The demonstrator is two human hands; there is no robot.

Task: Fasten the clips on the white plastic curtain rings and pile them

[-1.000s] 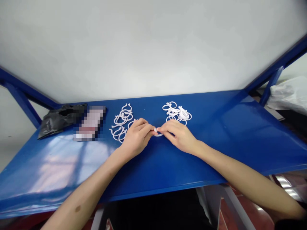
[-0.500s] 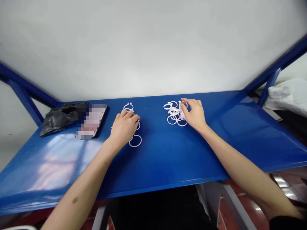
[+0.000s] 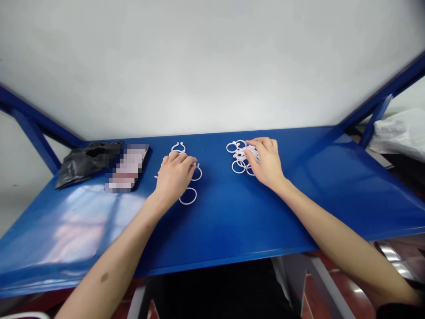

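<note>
White plastic rings (image 3: 244, 156) lie in two groups on the blue tabletop (image 3: 212, 226), taking twelve o'clock as straight away from the person. The larger visible group sits just right of centre, towards one o'clock, its rings overlapping in a tangle. Over its right edge reaches the right hand (image 3: 265, 161), with thumb and forefinger spread so that a gap shows between their tips; some of the heap lies within that gap, and the other fingers curl behind. From this hand, two rings stick out of the tangle at ten o'clock, others at eight. The left hand (image 3: 177, 175) lies palm down over the other group, towards eleven o'clock, hiding much of it. Its fingers are bent and close together, their tips turned down; whether they pinch anything I cannot tell. At its three o'clock a fingertip ring (image 3: 201, 174) shows right at the fingers. An open ring (image 3: 184, 147) with knobbed ends lies at its twelve o'clock, and a nearer ring (image 3: 188, 204) flat at its five. Towards ten o'clock on the tabletop are a flat pixelated object (image 3: 128, 168) and, just beside it, a crumpled black bag (image 3: 86, 166).
</note>
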